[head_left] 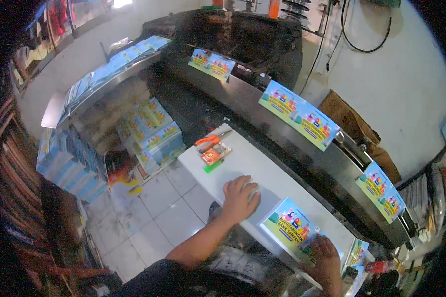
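- Left hand (241, 199): released, fingers loosely spread, palm down at the near edge of the desk (238, 156); whether it presses on the surface I cannot tell.
- Right hand (326, 255): laid over the right part of the printed booklets (285, 228), fingers slightly bent; whether it grips them or only rests there I cannot tell.
- These booklets lie on the right half of the desk, a flat rectangular stack with crisp pale paper edges and smooth covers in blue, green and yellow with cartoon figures.
- The desk itself is a long, narrow slab, smooth and white.
- Toward its far left end lie pliers (209, 141) with orange handles, touching or just beside a small orange-and-white packet (211, 157); a bright green strip (213, 167) lies next to it.
- Beyond the desk runs a long metal rail (249, 95), dull grey, bearing matching printed covers (299, 115) at intervals.
- Left of the desk, block-like booklet stacks (162, 142) stand on the floor of square, glossy, smudged tiles (176, 223).
- Behind the rail leans creased brown cardboard (343, 111).
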### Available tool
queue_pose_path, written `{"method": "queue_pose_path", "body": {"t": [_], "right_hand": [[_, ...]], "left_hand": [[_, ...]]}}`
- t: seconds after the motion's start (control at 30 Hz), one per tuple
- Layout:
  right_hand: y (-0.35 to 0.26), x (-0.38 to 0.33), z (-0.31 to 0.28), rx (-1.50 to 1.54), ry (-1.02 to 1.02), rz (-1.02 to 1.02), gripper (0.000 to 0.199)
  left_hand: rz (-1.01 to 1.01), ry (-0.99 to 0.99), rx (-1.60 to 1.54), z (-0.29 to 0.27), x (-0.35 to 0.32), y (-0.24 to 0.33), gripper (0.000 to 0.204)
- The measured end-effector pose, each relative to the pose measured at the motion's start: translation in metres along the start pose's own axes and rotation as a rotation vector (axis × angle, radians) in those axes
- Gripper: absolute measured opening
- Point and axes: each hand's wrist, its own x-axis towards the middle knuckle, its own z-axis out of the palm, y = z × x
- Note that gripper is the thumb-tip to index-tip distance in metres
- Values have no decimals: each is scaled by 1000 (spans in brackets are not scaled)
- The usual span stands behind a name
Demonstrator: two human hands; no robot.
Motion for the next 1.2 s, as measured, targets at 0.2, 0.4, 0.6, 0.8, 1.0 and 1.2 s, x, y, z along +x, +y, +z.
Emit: {"method": "queue_pose_path", "body": {"t": [0.2,0.4,0.6,0.8,1.0,1.2], "right_hand": [[-4,9,34,-129,-49,-2,81],[-6,17,8,142,-93,100,51],[28,40,-60,-157,158,143,17],[173,64,-131,-196,874,258,43],[339,55,-70,15,773,190,47],[267,19,-12,220,606,386,40]], "left_hand": [[18,0,-11,5,-2,-19,31],[8,10,-13,9,-2,-22,30],[-19,-19,8,-5,3,-23,30],[-23,-54,23,6,12,-17,34],[-34,-57,4,5,23,-14,33],[-6,-42,18,5,20,-15,33]]}}
